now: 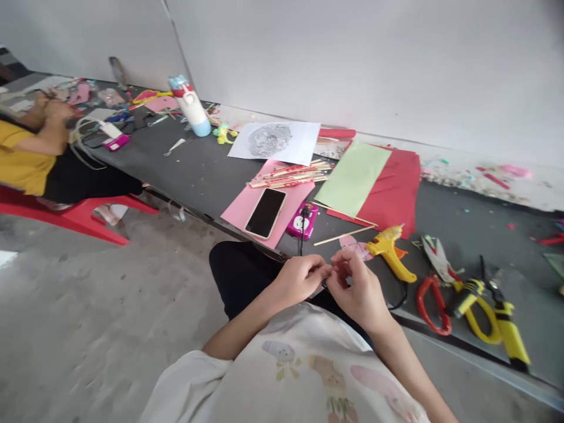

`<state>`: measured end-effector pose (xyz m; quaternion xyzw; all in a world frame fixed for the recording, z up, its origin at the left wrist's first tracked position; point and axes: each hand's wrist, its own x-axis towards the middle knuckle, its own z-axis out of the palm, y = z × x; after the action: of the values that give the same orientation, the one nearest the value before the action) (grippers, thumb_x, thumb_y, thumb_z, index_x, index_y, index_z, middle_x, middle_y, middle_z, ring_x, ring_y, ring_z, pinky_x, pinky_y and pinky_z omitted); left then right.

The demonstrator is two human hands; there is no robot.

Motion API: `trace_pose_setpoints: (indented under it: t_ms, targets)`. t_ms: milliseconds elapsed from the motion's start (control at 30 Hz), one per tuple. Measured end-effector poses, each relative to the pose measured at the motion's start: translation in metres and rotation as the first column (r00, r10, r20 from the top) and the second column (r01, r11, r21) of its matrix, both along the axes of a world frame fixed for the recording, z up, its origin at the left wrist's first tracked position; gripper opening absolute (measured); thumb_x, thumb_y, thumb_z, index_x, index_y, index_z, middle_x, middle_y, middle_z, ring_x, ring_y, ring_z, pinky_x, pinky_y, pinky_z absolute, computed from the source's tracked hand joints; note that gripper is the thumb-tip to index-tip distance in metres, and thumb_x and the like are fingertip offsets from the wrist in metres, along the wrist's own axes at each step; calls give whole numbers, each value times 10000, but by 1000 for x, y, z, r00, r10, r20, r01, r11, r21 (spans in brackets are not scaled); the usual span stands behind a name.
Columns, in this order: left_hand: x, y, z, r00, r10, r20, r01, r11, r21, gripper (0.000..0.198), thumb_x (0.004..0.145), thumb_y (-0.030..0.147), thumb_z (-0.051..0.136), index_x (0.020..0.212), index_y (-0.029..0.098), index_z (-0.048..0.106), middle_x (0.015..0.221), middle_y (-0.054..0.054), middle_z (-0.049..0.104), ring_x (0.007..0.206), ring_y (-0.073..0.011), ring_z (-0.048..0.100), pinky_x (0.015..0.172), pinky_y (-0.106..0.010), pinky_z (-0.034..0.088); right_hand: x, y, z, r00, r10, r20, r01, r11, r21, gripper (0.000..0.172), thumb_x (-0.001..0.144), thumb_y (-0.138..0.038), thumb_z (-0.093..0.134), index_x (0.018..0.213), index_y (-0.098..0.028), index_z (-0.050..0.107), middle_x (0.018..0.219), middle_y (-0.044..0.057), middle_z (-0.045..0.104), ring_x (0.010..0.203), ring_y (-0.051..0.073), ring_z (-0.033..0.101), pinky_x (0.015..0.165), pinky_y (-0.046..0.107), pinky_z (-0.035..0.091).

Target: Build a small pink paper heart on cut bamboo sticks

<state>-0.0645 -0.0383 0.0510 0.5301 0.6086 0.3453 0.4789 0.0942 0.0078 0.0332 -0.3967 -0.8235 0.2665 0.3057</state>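
My left hand (304, 279) and my right hand (356, 288) meet over my lap at the table's front edge. Thumbs and fingers of both are pinched together, fingertips nearly touching. Whatever sits between them is too small or hidden to name. Just beyond my right hand lie a yellow hot glue gun (393, 252) and a pink paper piece (355, 247) partly behind my fingers. Two thin wooden sticks (346, 235) form an angle on the table. Nearer my left side are a magenta power bank (302, 221) with a black cable and a phone (265, 212) on pink paper (235, 205).
Red-handled scissors (434, 302) and yellow-handled pliers (506, 323) lie at right. Behind are red-and-cream sticks (293, 175), a printed sheet (275, 143), green paper (355, 176) and red paper (400, 188). A bottle (191, 108) stands farther left. Another person (39, 147) sits at far left.
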Motion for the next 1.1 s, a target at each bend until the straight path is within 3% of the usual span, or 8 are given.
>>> trace_pose_setpoints:
  t_ms: [300, 600, 867, 1100]
  targets:
    - [20, 18, -10, 958, -256, 133, 266, 962, -66, 316, 943, 460, 495, 814, 183, 572, 650, 31, 550, 611, -99, 487, 579, -207, 367, 30, -9, -1, 987, -159, 3, 159, 987, -16, 242, 778, -109, 518, 988, -220, 476, 743, -20, 588, 547, 101, 543, 532, 205, 455]
    - [56, 35, -9, 912, -391, 126, 400, 915, -51, 370, 949, 488, 484, 763, 178, 565, 641, 40, 517, 554, -77, 429, 521, -195, 331, 65, -19, -5, 945, -326, -2, 324, 942, -89, 246, 782, -109, 509, 996, -221, 462, 761, -17, 593, 549, 100, 526, 540, 211, 432]
    - [79, 43, -19, 886, -388, 254, 429, 894, -131, 377, 886, 553, 559, 845, 181, 603, 613, 53, 503, 471, -58, 395, 468, -190, 332, 85, -21, -3, 925, -380, -13, 378, 921, -93, 224, 775, -107, 510, 951, -227, 439, 695, -54, 537, 499, 83, 479, 500, 198, 383]
    - [82, 40, -19, 891, -364, 270, 407, 905, -124, 374, 895, 540, 554, 857, 174, 619, 592, 48, 469, 513, -72, 409, 473, -184, 338, 85, -22, -7, 927, -375, -29, 367, 919, -143, 236, 761, -110, 522, 943, -230, 432, 672, -68, 507, 491, 79, 466, 491, 197, 374]
